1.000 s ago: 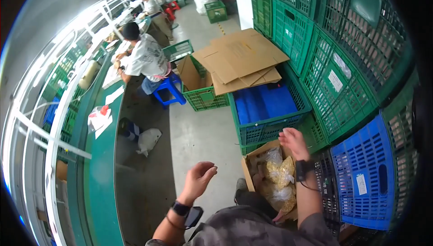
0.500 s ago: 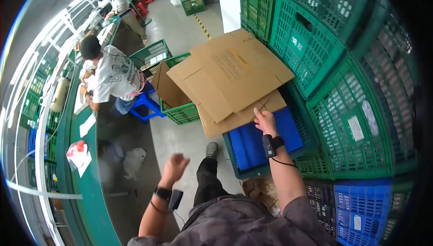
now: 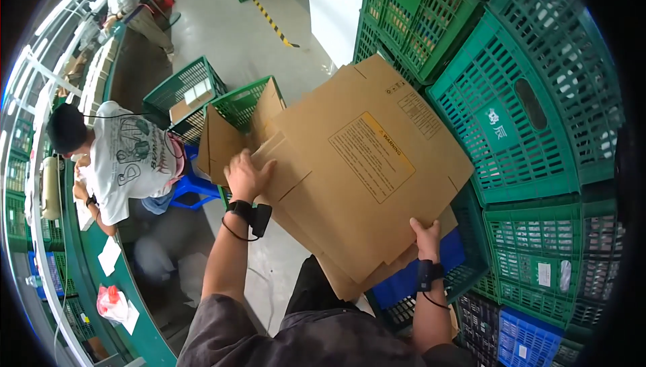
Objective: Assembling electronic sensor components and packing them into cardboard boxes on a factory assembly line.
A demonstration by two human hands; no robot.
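A stack of flattened cardboard boxes [image 3: 323, 185], brown with a printed yellow-and-black label panel, lies slanted in front of me. At its left edge my left hand [image 3: 246, 176] is closed, thumb toward the top face and fingers bent along the rim. My right hand [image 3: 426, 238] pinches the near right edge, its thumb on top and the other fingers hidden beneath. Under the stack shows a blue surface [image 3: 397, 287] inside a dark green crate [image 3: 475, 259].
Tall stacks of green crates [image 3: 498, 108] wall off the right side, with a blue crate [image 3: 528, 333] low down. Beyond my left hand a green crate [image 3: 245, 108] holds cardboard. A co-worker [image 3: 134, 155] sits on a blue stool [image 3: 192, 188] at the green bench [image 3: 138, 286].
My left hand has risen from beside my body to the cardboard's left edge. The top sheets have turned and come nearer. My right hand has shifted right along the near edge.
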